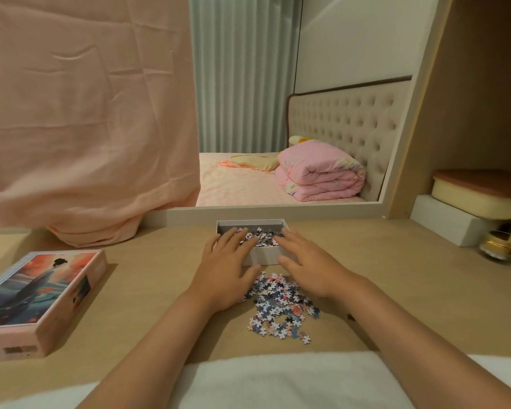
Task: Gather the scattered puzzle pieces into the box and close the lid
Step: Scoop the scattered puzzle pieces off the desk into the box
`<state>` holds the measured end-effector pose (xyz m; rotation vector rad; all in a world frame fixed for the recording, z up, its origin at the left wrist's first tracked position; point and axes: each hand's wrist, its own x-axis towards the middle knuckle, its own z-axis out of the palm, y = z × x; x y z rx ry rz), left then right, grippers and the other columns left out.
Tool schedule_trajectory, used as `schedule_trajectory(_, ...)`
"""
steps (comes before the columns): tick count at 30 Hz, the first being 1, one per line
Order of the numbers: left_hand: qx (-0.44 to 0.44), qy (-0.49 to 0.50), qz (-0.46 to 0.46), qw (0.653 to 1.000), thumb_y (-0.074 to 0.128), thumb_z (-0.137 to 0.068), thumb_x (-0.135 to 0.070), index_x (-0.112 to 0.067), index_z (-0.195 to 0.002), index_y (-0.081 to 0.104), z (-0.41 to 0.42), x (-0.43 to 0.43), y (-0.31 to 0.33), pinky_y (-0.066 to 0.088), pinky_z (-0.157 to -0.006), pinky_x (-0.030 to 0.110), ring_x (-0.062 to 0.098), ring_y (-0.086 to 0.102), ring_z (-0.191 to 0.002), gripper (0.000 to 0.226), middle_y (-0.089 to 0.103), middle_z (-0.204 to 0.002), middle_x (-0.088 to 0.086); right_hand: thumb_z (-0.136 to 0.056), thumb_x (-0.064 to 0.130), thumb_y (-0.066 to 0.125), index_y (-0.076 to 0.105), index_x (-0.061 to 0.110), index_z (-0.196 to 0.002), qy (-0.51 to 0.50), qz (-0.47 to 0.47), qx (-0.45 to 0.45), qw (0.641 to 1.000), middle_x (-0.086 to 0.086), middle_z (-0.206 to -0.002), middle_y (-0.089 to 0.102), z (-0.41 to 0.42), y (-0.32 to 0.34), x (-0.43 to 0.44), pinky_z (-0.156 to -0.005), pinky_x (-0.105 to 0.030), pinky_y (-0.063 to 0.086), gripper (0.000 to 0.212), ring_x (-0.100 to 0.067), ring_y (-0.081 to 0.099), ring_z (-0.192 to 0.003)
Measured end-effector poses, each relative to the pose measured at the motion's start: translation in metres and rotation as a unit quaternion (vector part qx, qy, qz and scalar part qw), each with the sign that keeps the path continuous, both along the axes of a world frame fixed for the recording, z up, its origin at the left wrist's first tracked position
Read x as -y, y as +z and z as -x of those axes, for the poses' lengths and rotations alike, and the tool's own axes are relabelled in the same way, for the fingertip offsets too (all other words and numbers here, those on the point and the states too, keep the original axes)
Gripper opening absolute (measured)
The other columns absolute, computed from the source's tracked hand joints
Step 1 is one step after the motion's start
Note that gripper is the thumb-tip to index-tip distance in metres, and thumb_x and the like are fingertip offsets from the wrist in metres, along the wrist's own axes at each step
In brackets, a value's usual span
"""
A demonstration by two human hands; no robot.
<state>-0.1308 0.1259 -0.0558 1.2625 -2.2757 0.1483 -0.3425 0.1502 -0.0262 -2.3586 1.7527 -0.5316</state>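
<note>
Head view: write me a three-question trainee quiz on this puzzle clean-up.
1. True or false: the lid is closed on the box.
2. Where do the loose pieces lie? A: in front of the box, nearer the person. B: on the lid. C: behind the box.
3. Fill in: the lid lies on the person's ____ side.

Key: 1 false, it lies apart from the box. 2 A. 3 left.

There was one left hand [226, 270] and one right hand [310, 268], one box [263, 256] under both, one lid [39, 299] left of them, and pieces [281, 308] between the wrists, too many to count.
</note>
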Motion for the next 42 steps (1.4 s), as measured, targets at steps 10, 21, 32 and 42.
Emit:
schedule_trajectory(10, 0.161, -0.114, -0.187, 0.962, 0.040, -0.077, -0.085, -0.026, -0.156, 0.004, 0.050, -0.054, -0.004, 0.000, -0.122, 0.036, 0.009, -0.007, -0.149, 0.105, -0.003, -0.163, -0.009, -0.105, 0.047, 0.017, 0.005, 0.017, -0.158, -0.138, -0.133, -0.035, 0.981, -0.006, -0.166, -0.004, 0.026, -0.029, -0.053, -0.123, -0.043, 0.002, 0.062, -0.021, -0.007, -0.152)
schedule_trajectory(21, 0.061, -0.109, -0.166, 0.978, 0.040, -0.068, -0.080, -0.027, -0.151, 0.028, 0.014, -0.028, -0.002, 0.015, -0.114, 0.023, 0.013, 0.021, -0.144, 0.100, 0.024, -0.158, -0.006, -0.104, 0.033, 0.029, 0.043, 0.011, -0.143, -0.002, -0.085, 0.091, 0.992, -0.006, -0.147, 0.042, -0.034, -0.040, -0.028, -0.117, -0.038, 0.023, 0.047, -0.018, 0.033, -0.138)
schedule_trajectory(32, -0.047, -0.050, -0.209, 0.975, 0.052, -0.076, -0.079, -0.036, -0.142, 0.043, -0.022, -0.008, 0.009, 0.034, -0.110, 0.034, 0.009, 0.038, -0.131, 0.080, 0.040, -0.143, -0.011, -0.102, 0.017, 0.045, 0.066, 0.024, -0.124, -0.009, 0.042, 0.248, 0.968, 0.006, -0.125, 0.063, -0.034, 0.003, -0.004, -0.102, -0.032, 0.044, 0.031, -0.006, 0.055, -0.111)
schedule_trajectory(42, -0.007, -0.080, -0.207, 0.975, 0.060, -0.074, -0.076, -0.032, -0.140, 0.046, -0.014, -0.021, 0.006, 0.036, -0.110, 0.033, 0.006, 0.040, -0.129, 0.081, 0.043, -0.139, -0.013, -0.101, 0.020, 0.044, 0.052, 0.025, -0.142, 0.039, 0.062, 0.035, 0.997, 0.006, -0.146, 0.052, -0.020, -0.013, 0.021, -0.114, -0.037, 0.035, 0.042, -0.015, 0.046, -0.135)
